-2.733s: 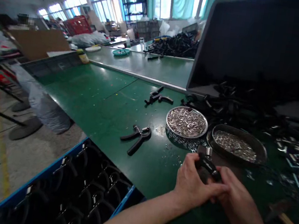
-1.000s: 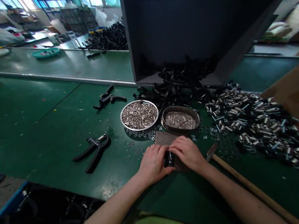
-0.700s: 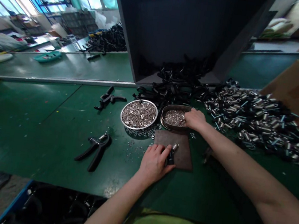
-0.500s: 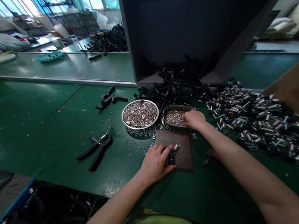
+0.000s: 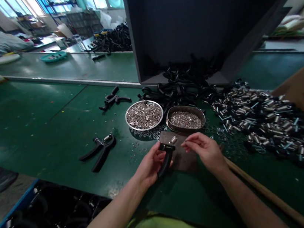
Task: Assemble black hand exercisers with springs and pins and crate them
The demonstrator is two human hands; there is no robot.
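Note:
My left hand [image 5: 149,162] is closed around a black hand-grip exerciser [image 5: 166,159], raised at the near left part of a flat metal plate [image 5: 187,162]. A silver coil spring [image 5: 173,140] sticks up from the exerciser's top. Just right of it, my right hand [image 5: 203,149] hovers over the plate with thumb and fingertips pinched together. Whatever is between those fingertips is too small to make out. Behind the hands stand an oval tin [image 5: 203,126] of tiny metal parts and a round dish [image 5: 126,120] heaped with small metal pins.
Another hand-grip exerciser [image 5: 101,150] lies to the left, with black parts [image 5: 114,99] behind it. A large grey bin [image 5: 134,44] lies tipped at the back, black handles spilling out. Springs and bolts [image 5: 269,118] are heaped at right. A wooden handle [image 5: 267,193] passes beneath my right forearm.
My right hand has come out of the oval tin toward me, fingertips pinched. My left hand has lifted and turned the exerciser, which was lying on the plate.

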